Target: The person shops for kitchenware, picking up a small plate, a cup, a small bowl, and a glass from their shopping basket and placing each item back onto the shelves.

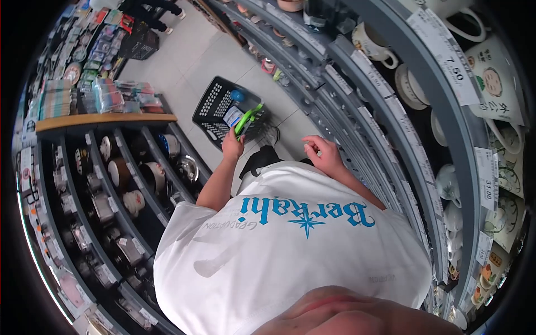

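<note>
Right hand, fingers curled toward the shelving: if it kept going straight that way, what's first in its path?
Probably the grey shelf edge with price labels: the right hand is empty, fingers loosely curled, close beside it with nothing visible between. Depth is unclear in this fisheye view, so it could reach past the edge to the cups.

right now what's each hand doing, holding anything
Left hand: closed on the green handle of the black plastic shopping basket.
Right hand: raised, fingers curled, nothing visibly held.

Aisle floor [184,56] open ahead; basket [223,109] below hands, shelves [391,111] probably close both sides.
</note>
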The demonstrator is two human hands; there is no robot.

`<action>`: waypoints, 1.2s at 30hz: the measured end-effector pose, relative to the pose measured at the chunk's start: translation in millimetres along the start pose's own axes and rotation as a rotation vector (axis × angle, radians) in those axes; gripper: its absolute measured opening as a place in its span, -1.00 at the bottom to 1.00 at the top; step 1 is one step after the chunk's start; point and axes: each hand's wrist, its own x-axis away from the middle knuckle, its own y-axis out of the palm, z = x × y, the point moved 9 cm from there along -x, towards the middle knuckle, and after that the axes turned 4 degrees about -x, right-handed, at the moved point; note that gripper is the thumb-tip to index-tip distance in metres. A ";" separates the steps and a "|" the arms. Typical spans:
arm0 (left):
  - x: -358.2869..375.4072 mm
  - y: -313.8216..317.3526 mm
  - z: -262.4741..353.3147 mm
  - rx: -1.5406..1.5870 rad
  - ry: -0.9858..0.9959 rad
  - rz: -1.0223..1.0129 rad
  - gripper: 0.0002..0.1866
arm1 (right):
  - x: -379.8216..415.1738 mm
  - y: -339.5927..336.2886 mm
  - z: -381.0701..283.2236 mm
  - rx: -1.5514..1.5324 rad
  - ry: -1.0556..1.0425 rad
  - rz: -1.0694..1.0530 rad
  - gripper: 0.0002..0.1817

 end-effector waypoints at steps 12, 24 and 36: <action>-31.8 31.4 -18.7 0.308 0.331 -0.055 -0.59 | 1.2 84.1 38.4 0.311 0.183 -0.203 -0.71; -34.7 61.2 -8.0 0.717 0.183 -0.719 -0.75 | 90.7 171.6 80.6 0.305 0.584 -0.159 -0.65; -40.2 74.1 -4.7 0.767 0.206 -0.788 -0.78 | 156.6 232.8 56.1 -0.965 0.731 0.420 -0.66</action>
